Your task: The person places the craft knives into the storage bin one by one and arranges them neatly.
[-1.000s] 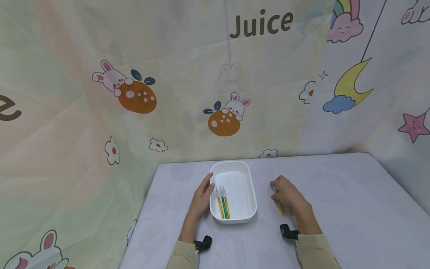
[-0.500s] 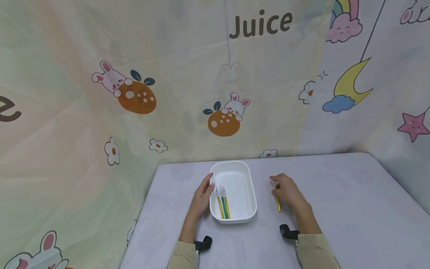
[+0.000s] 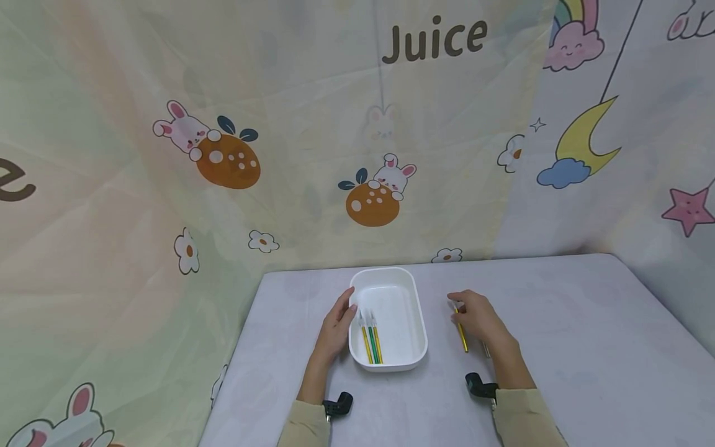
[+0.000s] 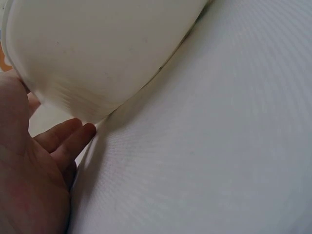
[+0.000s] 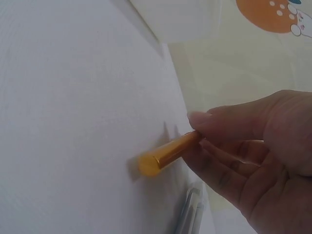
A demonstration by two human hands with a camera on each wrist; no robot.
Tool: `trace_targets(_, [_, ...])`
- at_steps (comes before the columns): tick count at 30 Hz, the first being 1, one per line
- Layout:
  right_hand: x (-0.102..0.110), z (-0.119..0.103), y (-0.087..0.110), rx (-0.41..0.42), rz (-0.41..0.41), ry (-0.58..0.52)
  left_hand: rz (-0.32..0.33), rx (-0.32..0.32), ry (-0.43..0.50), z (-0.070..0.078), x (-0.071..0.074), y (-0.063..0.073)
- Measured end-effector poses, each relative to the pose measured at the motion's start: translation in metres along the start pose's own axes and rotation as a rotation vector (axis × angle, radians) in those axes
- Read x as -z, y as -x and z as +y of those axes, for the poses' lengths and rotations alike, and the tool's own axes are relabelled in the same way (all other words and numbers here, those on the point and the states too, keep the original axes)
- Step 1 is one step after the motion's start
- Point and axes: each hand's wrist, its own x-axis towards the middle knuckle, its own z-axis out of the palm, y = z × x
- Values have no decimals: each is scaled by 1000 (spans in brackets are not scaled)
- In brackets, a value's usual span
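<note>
Thumb and fingers of the right hand [image 3: 478, 318] form a grip pinched on a slim, glossy, golden-yellow pen [image 5: 174, 151], its flat round end poking out; the view hardly settles whether that end touches the bench [image 3: 586, 347], draped in smooth white cloth. The pen should be light, stiff and slightly slick, apt to roll, so it is best taken mid-barrel. It is well apart from the shallow, white, round-cornered tray [image 3: 399, 323], probably stiff plastic, and near a clear-looking, rounded rod [image 5: 189, 214]. The left hand [image 3: 334, 328] rests fairly straight fingers against the tray's side. Inside lie two thin yellow pens [image 3: 366, 344] with a green pen [image 3: 372, 344] between them, all pale-tipped. Behind hangs a creased, printed fabric backdrop [image 3: 301, 211].
</note>
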Motion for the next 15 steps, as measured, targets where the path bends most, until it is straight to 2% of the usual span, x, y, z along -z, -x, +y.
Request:
trace_targets(10, [1, -4, 2, 0, 37, -42, 4, 10, -11, 2, 0, 1])
trace_targets(15, [1, -5, 1, 15, 56, -28, 9, 19, -13, 3, -1, 2])
